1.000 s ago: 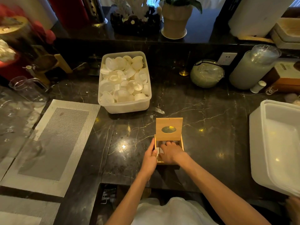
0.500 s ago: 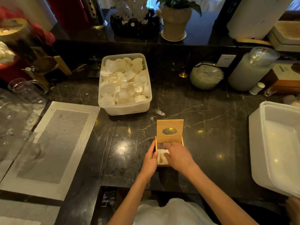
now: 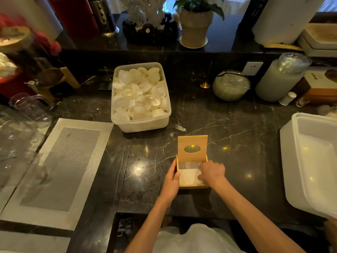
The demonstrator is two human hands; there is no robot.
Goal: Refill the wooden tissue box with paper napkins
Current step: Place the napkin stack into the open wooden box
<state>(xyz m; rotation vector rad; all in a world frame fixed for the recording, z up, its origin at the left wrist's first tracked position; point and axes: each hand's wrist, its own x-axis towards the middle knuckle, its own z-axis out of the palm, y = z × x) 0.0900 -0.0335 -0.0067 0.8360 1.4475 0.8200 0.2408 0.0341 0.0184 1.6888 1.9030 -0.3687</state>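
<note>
The left hand (image 3: 170, 181) grips the wooden tissue box (image 3: 191, 186) by its side wall; the right hand's fingers (image 3: 201, 177), curled narrow, press paper napkins (image 3: 187, 177) inside. The upright lid (image 3: 192, 148) beyond the fingers could drop on them if jolted. Bare worktop (image 3: 145, 170) lies open all round the fingers

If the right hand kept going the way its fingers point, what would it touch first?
The right hand points left across the open box, so it would likely slide over the napkins, then meet the left wall, which the left hand holds. Depth is unclear.
</note>
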